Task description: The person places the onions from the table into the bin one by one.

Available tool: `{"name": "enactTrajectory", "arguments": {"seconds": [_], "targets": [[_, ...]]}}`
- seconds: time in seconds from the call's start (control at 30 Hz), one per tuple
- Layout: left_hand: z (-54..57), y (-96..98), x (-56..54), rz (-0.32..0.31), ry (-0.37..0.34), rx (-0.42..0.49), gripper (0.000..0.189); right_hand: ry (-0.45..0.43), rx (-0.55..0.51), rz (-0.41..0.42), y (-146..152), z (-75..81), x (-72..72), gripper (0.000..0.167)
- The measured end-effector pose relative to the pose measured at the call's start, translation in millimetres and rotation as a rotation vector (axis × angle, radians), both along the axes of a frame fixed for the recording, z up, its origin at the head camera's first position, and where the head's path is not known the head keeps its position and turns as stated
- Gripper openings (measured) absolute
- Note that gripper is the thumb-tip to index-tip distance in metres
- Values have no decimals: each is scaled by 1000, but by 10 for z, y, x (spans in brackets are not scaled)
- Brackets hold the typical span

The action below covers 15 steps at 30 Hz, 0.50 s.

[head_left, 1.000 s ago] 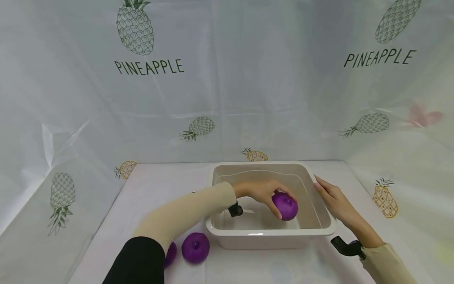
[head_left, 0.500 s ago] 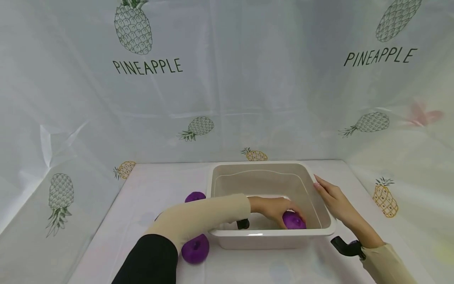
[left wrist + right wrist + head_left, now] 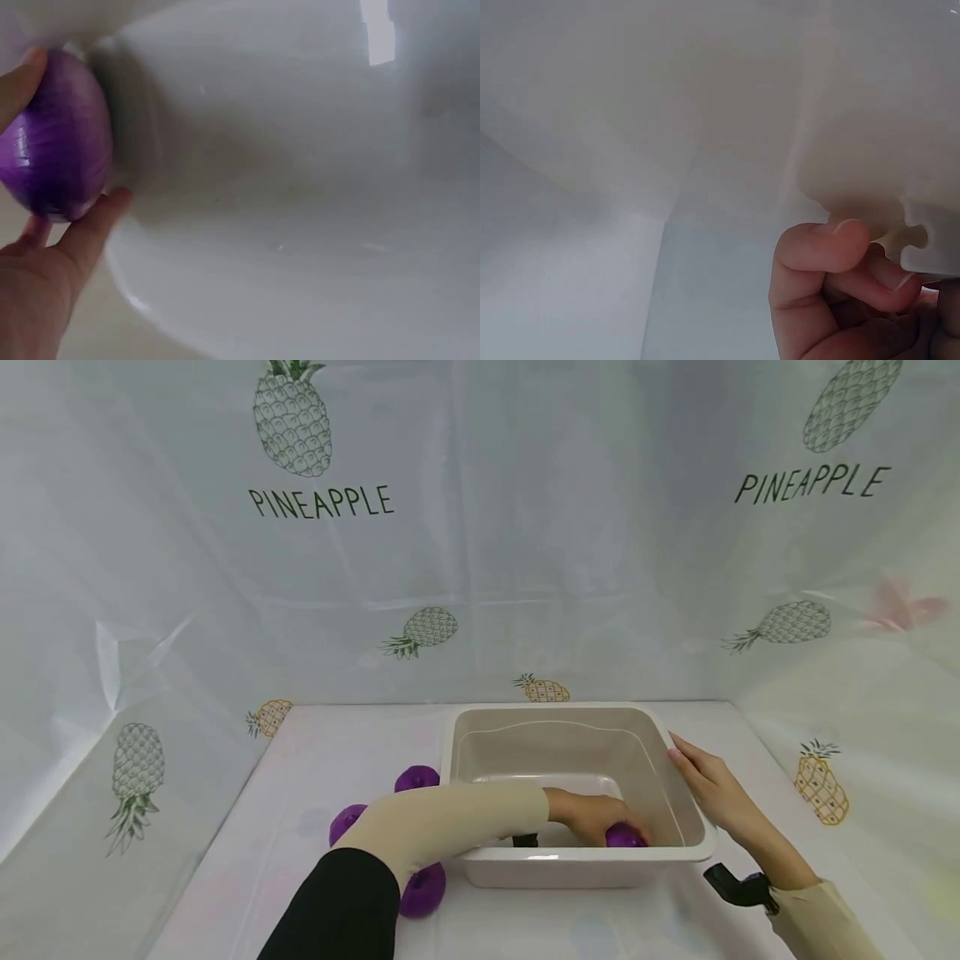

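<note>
My left hand (image 3: pixel 596 818) reaches down into a beige plastic bin (image 3: pixel 555 853) and grips a purple onion (image 3: pixel 624 836) near the bin's front right corner. From the left wrist, the onion (image 3: pixel 64 142) appears with the thumb on one side and fingers (image 3: pixel 94 229) on the other, close to the bin's glossy floor. The bin's front wall hides part of the onion in the head view. On the right, my right hand (image 3: pixel 716 789) holds the bin's rim; its curled fingers (image 3: pixel 810 262) show under the rim in the right wrist view.
Left of the bin lie more purple onions: one at the back (image 3: pixel 417 778), one further left (image 3: pixel 347 822) and one in front (image 3: pixel 423 891), partly hidden by my left sleeve. A pineapple-printed sheet (image 3: pixel 525 568) rises behind the white table (image 3: pixel 540 918).
My left hand has moved down and to the right inside the bin, carrying the onion towards the front right corner. The right hand keeps its place on the rim.
</note>
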<state>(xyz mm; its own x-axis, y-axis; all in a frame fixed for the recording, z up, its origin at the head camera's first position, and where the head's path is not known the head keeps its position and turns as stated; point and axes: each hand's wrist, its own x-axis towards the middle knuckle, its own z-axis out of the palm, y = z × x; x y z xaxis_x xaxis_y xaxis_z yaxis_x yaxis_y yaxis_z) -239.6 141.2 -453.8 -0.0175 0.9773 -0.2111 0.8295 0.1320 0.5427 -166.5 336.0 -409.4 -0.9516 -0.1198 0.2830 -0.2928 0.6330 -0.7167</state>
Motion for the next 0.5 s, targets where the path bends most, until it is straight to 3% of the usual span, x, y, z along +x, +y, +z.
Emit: {"name": "enactTrajectory", "arguments": {"seconds": [0.13, 0.3, 0.5], "targets": [[34, -13, -14, -24, 2, -40, 55, 12, 7, -9, -9, 7, 13, 45], [157, -84, -66, -48, 2, -60, 63, 18, 23, 0, -36, 25, 13, 45], [344, -216, -120, 46, 18, -72, 71, 13, 20, 12, -30, 21, 20, 45]]}}
